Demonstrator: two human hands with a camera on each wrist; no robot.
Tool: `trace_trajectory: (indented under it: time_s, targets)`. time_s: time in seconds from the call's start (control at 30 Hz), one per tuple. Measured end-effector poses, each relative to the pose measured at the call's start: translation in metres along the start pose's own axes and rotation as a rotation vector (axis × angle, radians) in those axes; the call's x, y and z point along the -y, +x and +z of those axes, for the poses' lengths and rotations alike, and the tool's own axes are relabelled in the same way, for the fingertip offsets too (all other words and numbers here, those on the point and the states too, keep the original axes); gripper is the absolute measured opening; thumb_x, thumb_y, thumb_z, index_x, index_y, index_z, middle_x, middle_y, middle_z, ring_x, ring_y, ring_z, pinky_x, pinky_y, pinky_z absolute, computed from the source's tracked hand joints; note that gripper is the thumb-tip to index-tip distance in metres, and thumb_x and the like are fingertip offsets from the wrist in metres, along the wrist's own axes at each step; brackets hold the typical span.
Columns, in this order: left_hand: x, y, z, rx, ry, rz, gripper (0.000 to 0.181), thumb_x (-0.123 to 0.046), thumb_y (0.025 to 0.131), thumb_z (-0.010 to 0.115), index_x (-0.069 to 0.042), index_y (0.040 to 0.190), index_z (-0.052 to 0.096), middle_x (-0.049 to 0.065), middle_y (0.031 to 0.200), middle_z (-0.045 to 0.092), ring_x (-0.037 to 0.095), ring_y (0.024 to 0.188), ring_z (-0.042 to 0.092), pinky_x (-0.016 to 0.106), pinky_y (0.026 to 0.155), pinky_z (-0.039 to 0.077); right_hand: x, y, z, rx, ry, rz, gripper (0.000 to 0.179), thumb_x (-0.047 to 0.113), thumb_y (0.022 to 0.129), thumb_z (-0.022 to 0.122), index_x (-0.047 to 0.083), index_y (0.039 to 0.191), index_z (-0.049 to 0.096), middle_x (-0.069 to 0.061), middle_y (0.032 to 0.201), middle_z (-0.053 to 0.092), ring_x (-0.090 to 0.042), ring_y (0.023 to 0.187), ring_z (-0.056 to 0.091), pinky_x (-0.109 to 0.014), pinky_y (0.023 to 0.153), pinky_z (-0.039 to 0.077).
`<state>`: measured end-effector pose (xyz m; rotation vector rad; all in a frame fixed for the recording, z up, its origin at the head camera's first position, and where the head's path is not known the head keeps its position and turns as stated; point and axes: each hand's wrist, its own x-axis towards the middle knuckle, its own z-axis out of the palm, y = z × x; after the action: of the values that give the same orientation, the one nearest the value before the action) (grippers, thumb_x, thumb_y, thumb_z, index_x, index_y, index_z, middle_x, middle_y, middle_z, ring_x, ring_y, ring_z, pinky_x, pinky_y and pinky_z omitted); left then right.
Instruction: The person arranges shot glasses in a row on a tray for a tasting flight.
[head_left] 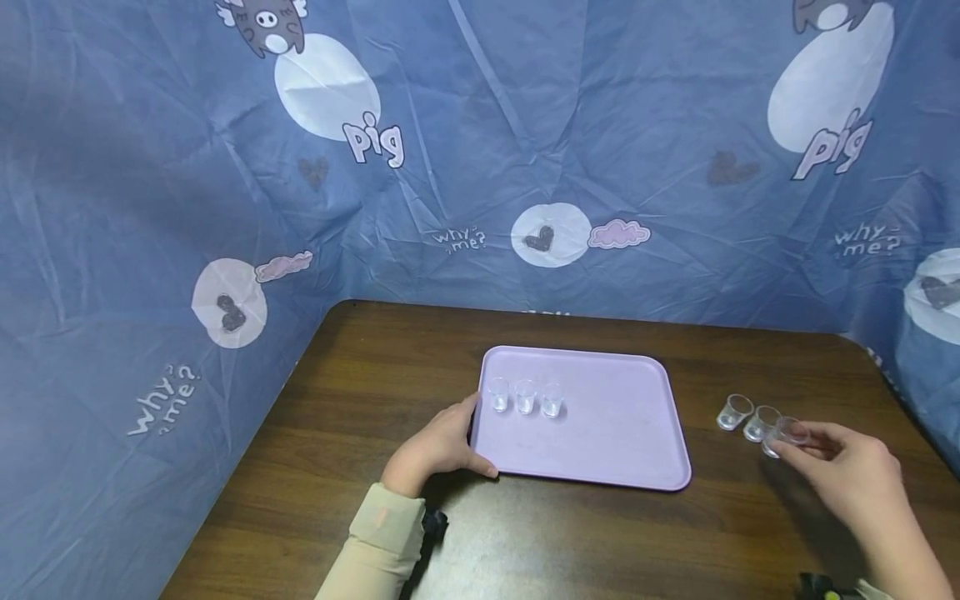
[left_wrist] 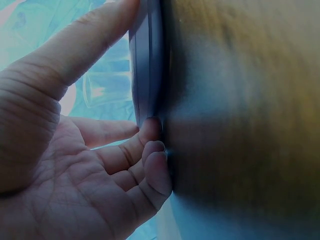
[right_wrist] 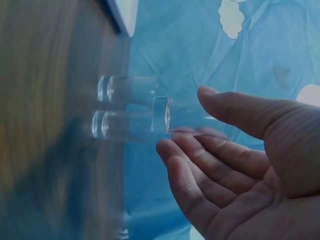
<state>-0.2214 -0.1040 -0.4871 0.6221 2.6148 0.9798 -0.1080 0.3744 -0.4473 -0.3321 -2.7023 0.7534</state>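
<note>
- Backdrop (head_left: 97, 192) of wrinkled blue printed fabric, from far left and on behind the brown wood-grain bench (head_left: 352, 392).
- Beige sleeve (head_left: 382, 533) on the left arm, dark strap at the wrist.
- Left hand (head_left: 442, 446): thumb and fingers spread wide, bent fingertips on the edge, holds tray by its near left corner.
- Light purple rectangular tray (head_left: 585, 458), rounded corners, raised rim, flat on bench.
- Three small clear tapered cups (head_left: 525, 400), upright, side-by-side row in tray's left half.
- Two matching clear cups (head_left: 734, 412), upright on bench right of tray, close together.
- Another clear cup (head_left: 785, 433), roughly upright, base raised off bench, just beside those two.
- Right hand (head_left: 855, 471): partly closed, pinches raised cup between thumb and fingers.
</note>
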Motion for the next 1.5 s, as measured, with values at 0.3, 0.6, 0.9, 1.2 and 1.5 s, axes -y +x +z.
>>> trace_trajectory:
  time_s: [0.3,0.6,0.9,1.2,1.5]
  targets:
    - [0.001,0.000,0.000,-0.009,0.009,0.029,0.119,-0.025,0.061,0.101,0.005,0.153,0.033,0.024,0.139,0.054,0.037,0.124,0.053,0.049,0.104,0.041,0.016,0.007,0.001,0.038,0.041,-0.009,0.047,0.034,0.083,0.086,-0.004,0.107,0.075,-0.015,0.090,0.075,0.012,0.066,0.054,-0.023,0.061,0.040]
    - [0.000,0.000,0.000,-0.005,-0.005,0.030,0.118,-0.025,0.061,0.101,0.005,0.153,0.033,0.024,0.139,0.054,0.036,0.123,0.053,0.049,0.103,0.042,0.028,0.008,0.012,0.056,0.057,-0.060,0.041,0.032,0.083,0.086,-0.002,0.104,0.075,-0.011,0.087,0.075,0.008,0.068,0.057,-0.023,0.060,0.041]
    - [0.000,0.001,-0.001,0.002,-0.001,0.017,0.119,-0.025,0.061,0.101,0.005,0.154,0.033,0.025,0.140,0.053,0.036,0.124,0.052,0.049,0.104,0.041,0.048,0.012,0.027,0.116,0.108,-0.099,0.045,0.028,0.083,0.087,-0.007,0.108,0.073,-0.015,0.089,0.075,-0.016,0.077,0.068,-0.020,0.057,0.048]
    - [0.001,0.000,0.000,-0.002,-0.003,0.012,0.116,-0.025,0.061,0.101,0.004,0.153,0.035,0.023,0.138,0.055,0.035,0.122,0.054,0.048,0.104,0.042,0.076,0.018,0.044,0.171,0.166,-0.163,0.041,0.023,0.083,0.087,-0.005,0.110,0.073,-0.013,0.094,0.074,-0.026,0.083,0.070,-0.022,0.061,0.052]
    - [0.001,0.001,-0.001,0.001,-0.007,0.007,0.117,-0.024,0.061,0.101,0.004,0.153,0.035,0.022,0.138,0.055,0.034,0.122,0.054,0.047,0.103,0.042,0.093,0.023,0.067,0.243,0.209,-0.183,0.037,0.018,0.083,0.087,-0.005,0.108,0.073,-0.010,0.093,0.073,-0.024,0.083,0.069,-0.026,0.061,0.054]
